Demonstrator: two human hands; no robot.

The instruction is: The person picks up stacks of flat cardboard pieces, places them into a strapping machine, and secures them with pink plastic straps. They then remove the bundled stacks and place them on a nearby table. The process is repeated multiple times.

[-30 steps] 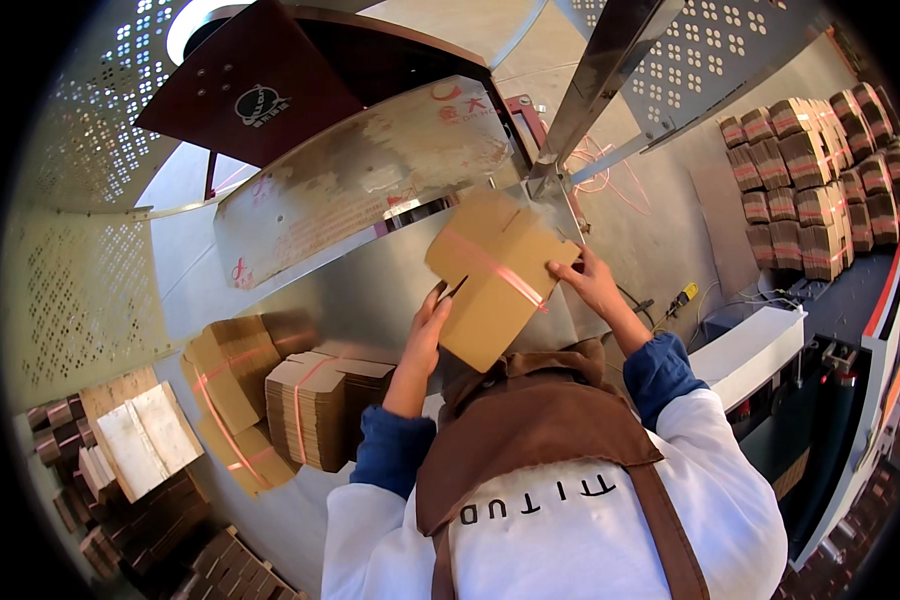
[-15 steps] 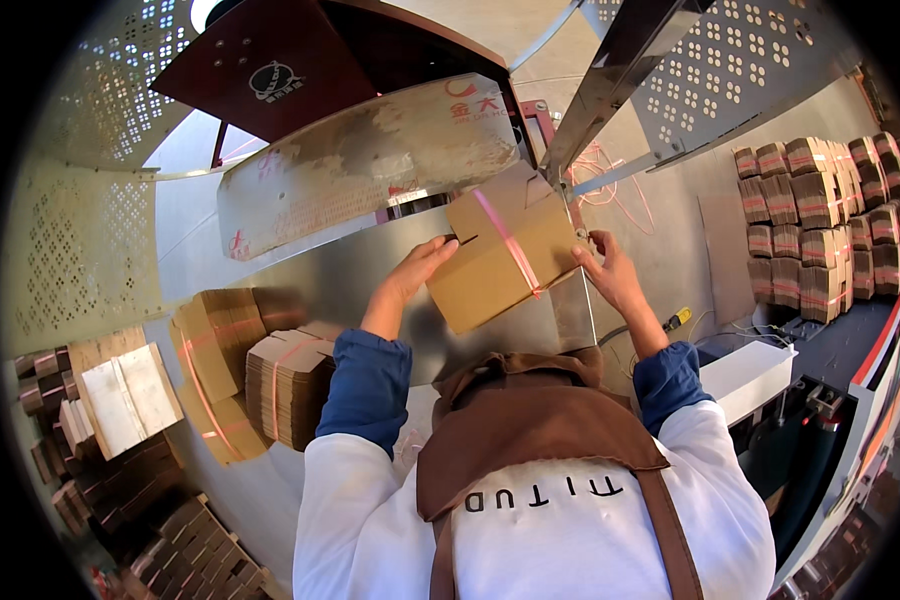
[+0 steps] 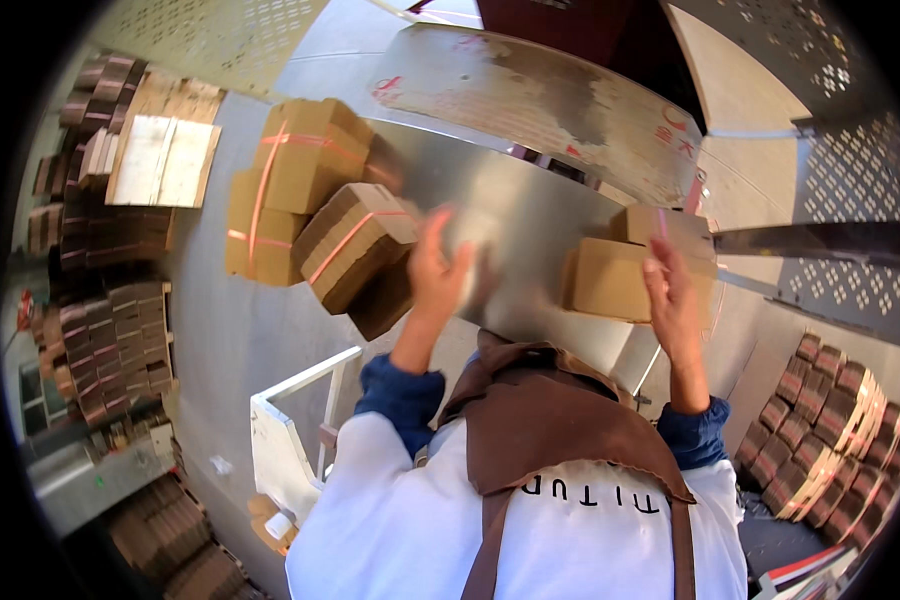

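Note:
A bundle of flattened brown cardboard boxes [image 3: 610,280] with a pink strap lies at the right end of the shiny metal table [image 3: 520,215]. My right hand [image 3: 675,305] is over the bundle's right part, fingers stretched; whether it touches the cardboard I cannot tell. Slightly blurred, my left hand [image 3: 438,275] hangs over the table's left part with thumb and fingers apart, nothing in it. Just left of it, a tilted strapped cardboard bundle [image 3: 355,240] rests at the table's edge. Larger strapped bundles [image 3: 305,160] stand beyond that one.
A worn metal panel [image 3: 540,95] runs along the table's far side. At right a dark metal bar [image 3: 820,245] juts toward the table. Stacked cardboard bundles [image 3: 820,430] stand on the right, more stacks [image 3: 110,350] on the left. A white metal frame [image 3: 290,420] is at my left.
My view has turned left. My left hand has let go of the strapped bundle and moved left toward the other bundles. That bundle now lies at the table's right end by my right hand.

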